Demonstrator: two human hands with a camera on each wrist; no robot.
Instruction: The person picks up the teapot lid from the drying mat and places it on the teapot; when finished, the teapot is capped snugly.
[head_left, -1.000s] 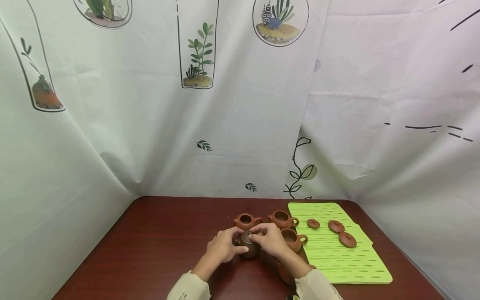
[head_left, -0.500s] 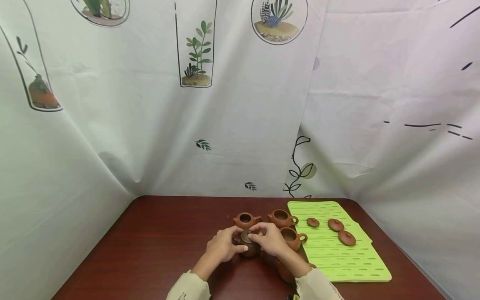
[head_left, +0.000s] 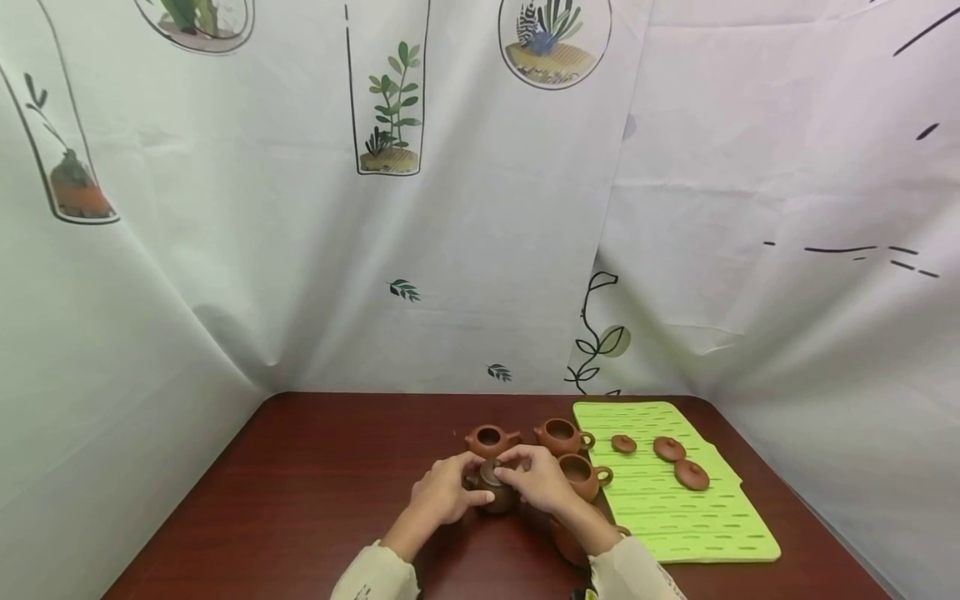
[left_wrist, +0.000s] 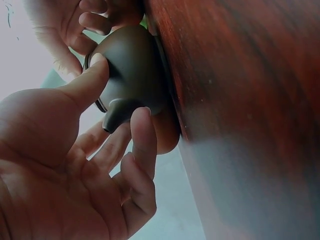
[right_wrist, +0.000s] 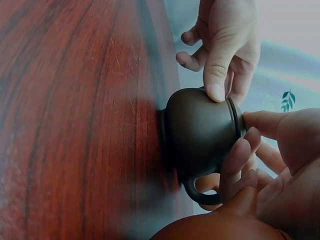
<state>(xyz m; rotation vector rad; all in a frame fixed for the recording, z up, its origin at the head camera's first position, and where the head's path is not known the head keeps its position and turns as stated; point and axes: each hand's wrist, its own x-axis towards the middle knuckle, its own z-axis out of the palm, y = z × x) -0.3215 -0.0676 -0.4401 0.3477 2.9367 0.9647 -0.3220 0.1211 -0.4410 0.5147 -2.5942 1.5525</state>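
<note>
The left hand point(head_left: 444, 493) grips a round, dark-brown clay teapot point(right_wrist: 197, 132) from the left, near the middle of the red-brown wooden surface point(head_left: 337, 467); the right hand point(head_left: 542, 482), slanting inward, pinches its round dark lid point(head_left: 489, 474)

The held teapot point(right_wrist: 200, 131) looks like smooth, matt clay, the table point(head_left: 330, 467) glossy wood.

Bottom of the frame, left of centre: a cream left sleeve point(head_left: 377, 573), crinkled at the wrist, with a small dark marking point(head_left: 363, 592) I can't read. Right of centre, a cream right sleeve point(head_left: 633, 571). Left hand point(head_left: 446, 490) and right hand point(head_left: 540, 480) are bare.
</note>
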